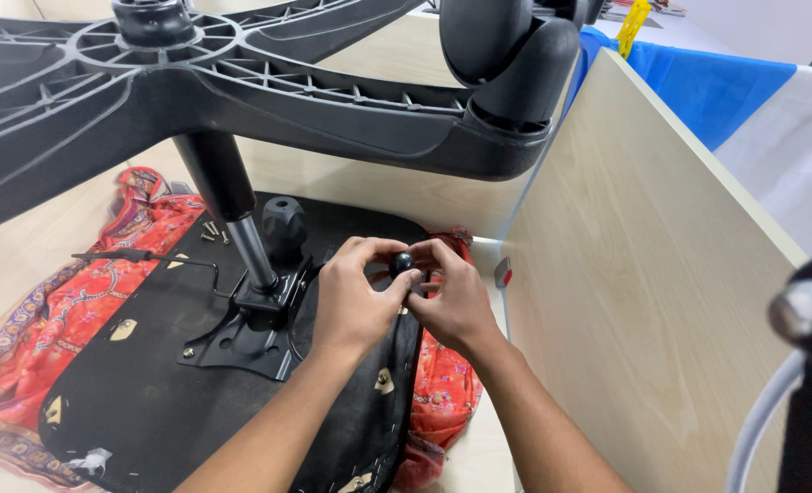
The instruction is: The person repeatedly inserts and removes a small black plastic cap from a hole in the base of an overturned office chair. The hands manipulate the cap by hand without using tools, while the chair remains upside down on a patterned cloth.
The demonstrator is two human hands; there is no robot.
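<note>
Both hands meet over the upturned chair seat [150,393]: the left hand [351,297] and right hand [452,297] pinch a small black knob [402,263] between their fingers, right of the gas post [232,215].

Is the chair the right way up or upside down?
Upside down: the wheeled base is up top, and the seat's black underside faces up, on the red cloth.
</note>
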